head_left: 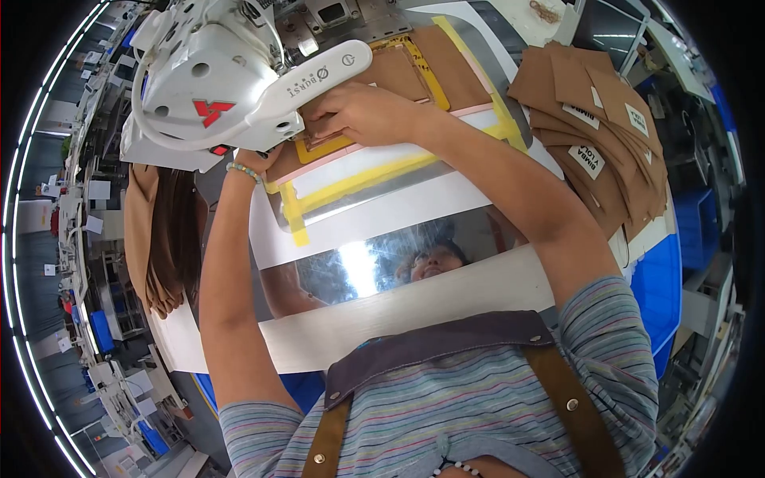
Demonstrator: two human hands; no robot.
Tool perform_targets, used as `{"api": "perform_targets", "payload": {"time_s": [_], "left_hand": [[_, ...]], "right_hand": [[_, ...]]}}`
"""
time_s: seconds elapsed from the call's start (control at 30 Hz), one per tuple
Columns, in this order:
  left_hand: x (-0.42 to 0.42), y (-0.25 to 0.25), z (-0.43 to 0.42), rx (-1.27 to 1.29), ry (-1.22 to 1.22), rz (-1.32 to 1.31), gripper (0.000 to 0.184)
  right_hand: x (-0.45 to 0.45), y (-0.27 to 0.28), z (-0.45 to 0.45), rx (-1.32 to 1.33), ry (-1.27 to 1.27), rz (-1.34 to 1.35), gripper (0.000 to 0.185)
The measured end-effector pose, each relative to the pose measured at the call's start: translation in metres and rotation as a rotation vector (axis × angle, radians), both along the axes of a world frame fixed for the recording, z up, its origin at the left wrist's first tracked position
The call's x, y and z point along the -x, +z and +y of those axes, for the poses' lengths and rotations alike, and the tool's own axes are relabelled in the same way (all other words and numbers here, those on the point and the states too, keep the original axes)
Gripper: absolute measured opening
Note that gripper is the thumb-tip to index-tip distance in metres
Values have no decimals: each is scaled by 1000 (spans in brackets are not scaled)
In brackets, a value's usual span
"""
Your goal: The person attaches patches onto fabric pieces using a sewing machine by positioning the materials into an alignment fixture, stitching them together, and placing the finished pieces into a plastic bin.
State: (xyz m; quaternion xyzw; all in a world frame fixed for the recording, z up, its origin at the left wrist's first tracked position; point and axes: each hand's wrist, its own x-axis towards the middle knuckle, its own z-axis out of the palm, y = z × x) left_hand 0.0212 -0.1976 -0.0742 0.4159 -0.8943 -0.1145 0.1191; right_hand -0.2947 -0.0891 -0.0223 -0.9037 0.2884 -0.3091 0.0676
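Under the white head of a sewing machine (231,80), a brown fabric piece (394,74) lies within a yellow-edged template (433,80). My right hand (362,114) rests over its near part, with bent fingers reaching left and the thumb apart. Some of those fingertips are hard to make out beneath the machine arm. My left hand (256,162), with a beaded bracelet at the wrist, is at the template's left edge. The machine head hides most of its fingers. Yellow tape (358,185) borders the clear sheet around the template.
At right is a pile of brown fabric pieces (598,143) with white labels. More brown pieces (155,247) hang at left. A reflective plate (382,259) lies in front of me. A blue bin (657,295) stands at lower right, and a screen (610,32) at upper right.
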Motion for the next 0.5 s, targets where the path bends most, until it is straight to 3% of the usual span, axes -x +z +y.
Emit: {"api": "perform_targets", "payload": {"time_s": [0.5], "left_hand": [[15, 26, 23, -41, 96, -243, 45]], "right_hand": [[-5, 2, -7, -59, -12, 23, 37]]}}
